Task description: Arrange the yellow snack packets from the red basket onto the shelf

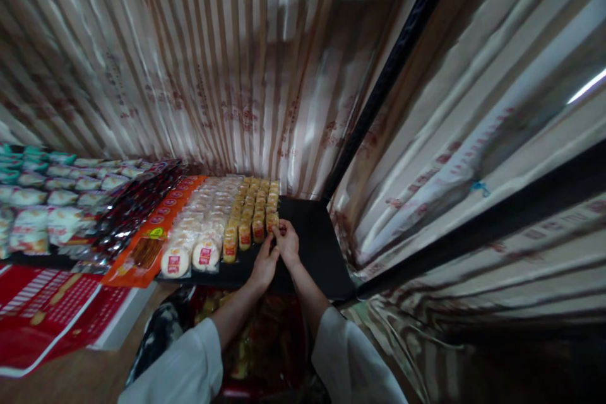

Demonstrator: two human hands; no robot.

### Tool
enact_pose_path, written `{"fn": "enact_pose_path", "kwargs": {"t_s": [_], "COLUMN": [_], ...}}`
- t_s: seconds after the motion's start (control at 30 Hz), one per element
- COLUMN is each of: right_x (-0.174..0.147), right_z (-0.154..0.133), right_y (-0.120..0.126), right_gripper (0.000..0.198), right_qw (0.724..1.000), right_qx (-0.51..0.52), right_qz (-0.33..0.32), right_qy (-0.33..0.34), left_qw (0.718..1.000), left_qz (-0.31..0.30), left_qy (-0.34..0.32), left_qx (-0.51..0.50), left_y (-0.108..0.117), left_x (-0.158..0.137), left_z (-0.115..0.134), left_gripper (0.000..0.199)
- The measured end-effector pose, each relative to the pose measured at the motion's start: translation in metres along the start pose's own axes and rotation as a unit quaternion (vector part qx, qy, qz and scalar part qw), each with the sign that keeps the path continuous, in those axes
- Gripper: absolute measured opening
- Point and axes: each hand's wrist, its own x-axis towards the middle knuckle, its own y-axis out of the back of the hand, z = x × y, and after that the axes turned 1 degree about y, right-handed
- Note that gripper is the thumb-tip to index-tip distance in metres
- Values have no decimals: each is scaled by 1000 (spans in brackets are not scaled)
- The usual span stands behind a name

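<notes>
Pale sleeves [177, 363] lie nearest in the head view, above a red bin [241, 389]. At the black shelf [315, 240], the right hand [288, 245] pinches the front packet [272, 221] of the rightmost of 4 yellow rows [247, 205]. The left hand [265, 266], fingers narrow, is just beside; whether it grips, I cannot tell.

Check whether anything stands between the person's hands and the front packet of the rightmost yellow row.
Nothing visible does: the right hand has its fingers at the front packet, and the left hand is just in front of it. The neighbouring yellow row stands to the left, not in between.
</notes>
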Motion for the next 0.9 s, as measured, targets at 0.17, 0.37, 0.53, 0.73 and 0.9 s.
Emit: {"fn": "enact_pose_path", "kwargs": {"t_s": [0.17, 0.37, 0.53, 0.73, 0.9], "right_x": [9, 7, 0, -2, -3], "right_z": [9, 19, 21, 24, 20], "right_y": [-11, -11, -9, -15, -11], "right_gripper": [26, 34, 38, 38, 38], "right_qw": [1000, 1000, 999, 999, 998], "right_qx": [-21, -5, -28, -20, -23], "right_qz": [-9, 6, 10, -14, -14], "right_qy": [9, 29, 17, 41, 49], "left_qw": [999, 999, 999, 998, 997], "left_qz": [-7, -12, -8, -8, -22], "left_qy": [24, 33, 30, 53, 44], "left_qx": [-30, -30, -31, -37, -52], "left_y": [-4, -4, -5, -3, -5], "left_x": [9, 9, 8, 14, 17], "left_z": [1, -1, -1, -4, -4], "left_gripper": [52, 53, 53, 50, 48]}}
